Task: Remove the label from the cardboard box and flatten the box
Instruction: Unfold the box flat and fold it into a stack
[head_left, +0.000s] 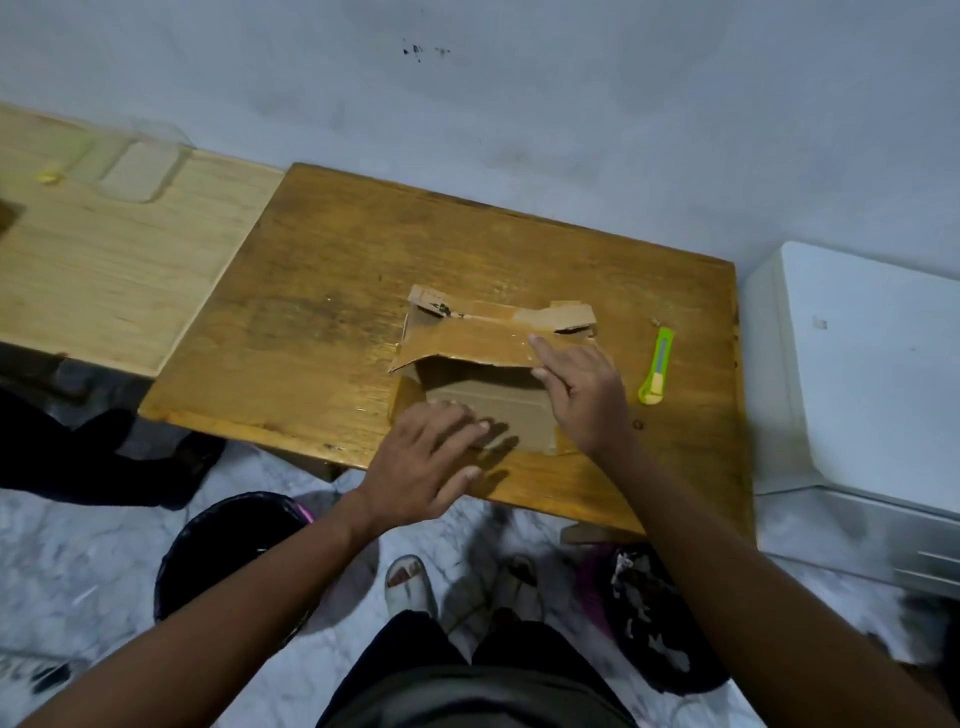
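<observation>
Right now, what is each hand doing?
Left hand: open, fingers flat on the cardboard box.
Right hand: open, straight fingers pressing the box's flap.

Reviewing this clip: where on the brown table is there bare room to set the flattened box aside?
Bare wood lies left of the cardboard box, out to the brown table's left edge, and behind it toward the wall. The right is crowded: the green utility knife lies there, and the right hand and left hand cover the box.
</observation>
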